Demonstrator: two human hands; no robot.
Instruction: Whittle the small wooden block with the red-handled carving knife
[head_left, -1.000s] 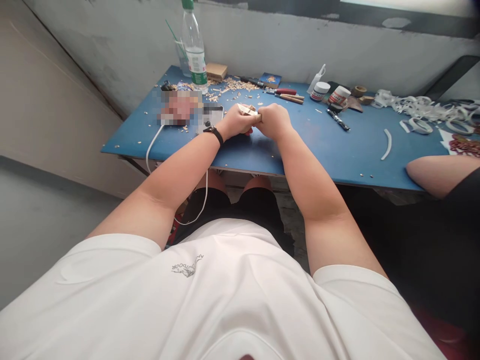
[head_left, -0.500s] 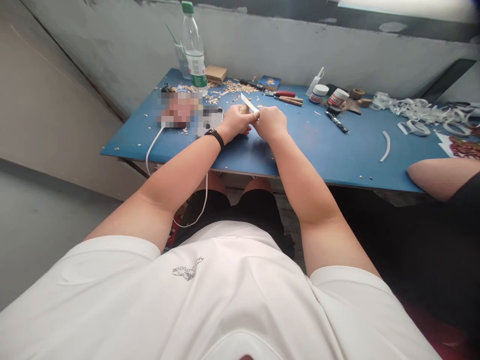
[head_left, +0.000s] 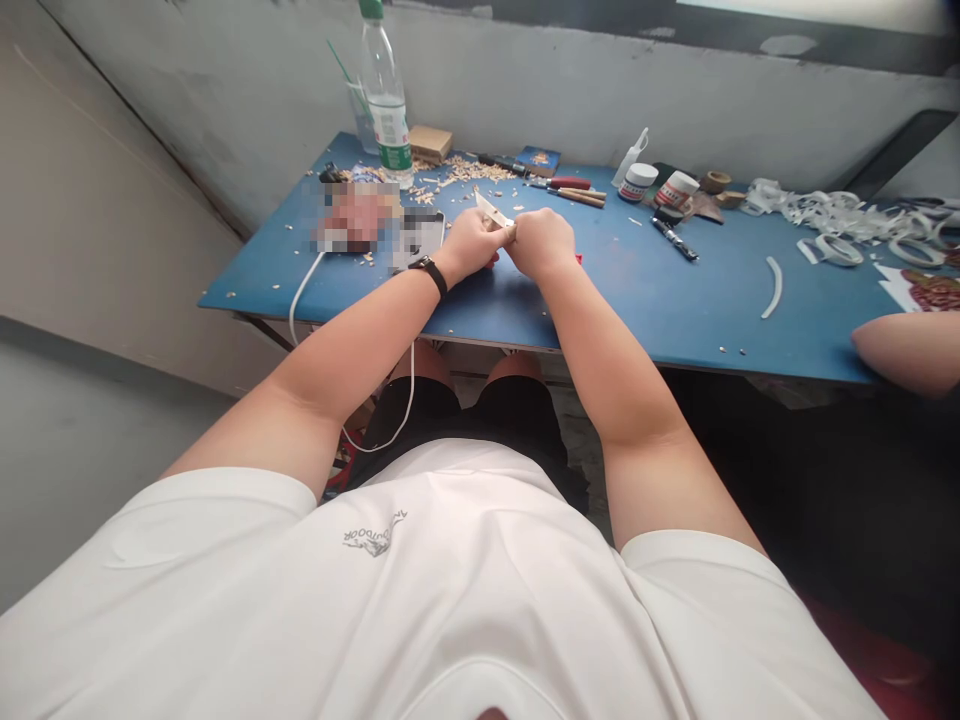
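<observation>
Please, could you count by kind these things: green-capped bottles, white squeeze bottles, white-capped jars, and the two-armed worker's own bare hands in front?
Green-capped bottle: 1
White squeeze bottle: 1
White-capped jars: 2, left jar and right jar
Own hands: 2, left hand and right hand
Total: 6

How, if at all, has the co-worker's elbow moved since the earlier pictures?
Yes: the elbow sits farther right of the curved white strip on the table.

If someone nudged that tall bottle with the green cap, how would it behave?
The bottle would probably tip if pushed high, being tall and narrow. Its round body might roll once down; its clear plastic may flex.
</observation>
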